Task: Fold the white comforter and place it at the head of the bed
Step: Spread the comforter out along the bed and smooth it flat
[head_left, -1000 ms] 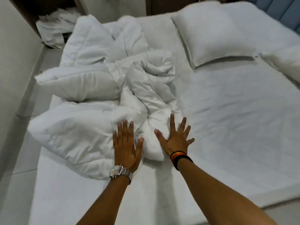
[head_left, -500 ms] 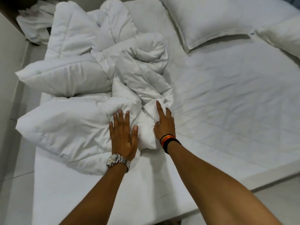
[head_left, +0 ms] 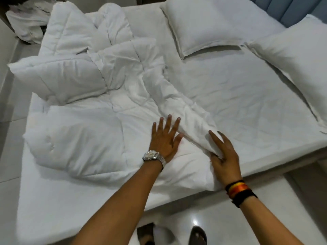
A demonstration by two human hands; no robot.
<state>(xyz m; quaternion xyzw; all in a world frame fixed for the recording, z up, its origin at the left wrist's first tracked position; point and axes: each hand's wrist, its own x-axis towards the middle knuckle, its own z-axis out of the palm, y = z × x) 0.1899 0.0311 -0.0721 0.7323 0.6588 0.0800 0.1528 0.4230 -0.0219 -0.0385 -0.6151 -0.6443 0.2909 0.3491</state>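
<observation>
Spread flatter now, comforter lies under flat left hand; right hand pinches its fold.

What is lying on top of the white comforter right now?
The left hand rests flat on the comforter; the right hand grips a fold. The sheet beneath is covered.

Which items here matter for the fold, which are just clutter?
Job: comforter; left hand flat on it; right hand gripping its edge; bed.
Lying about: two pillows; linen pile on floor.
</observation>
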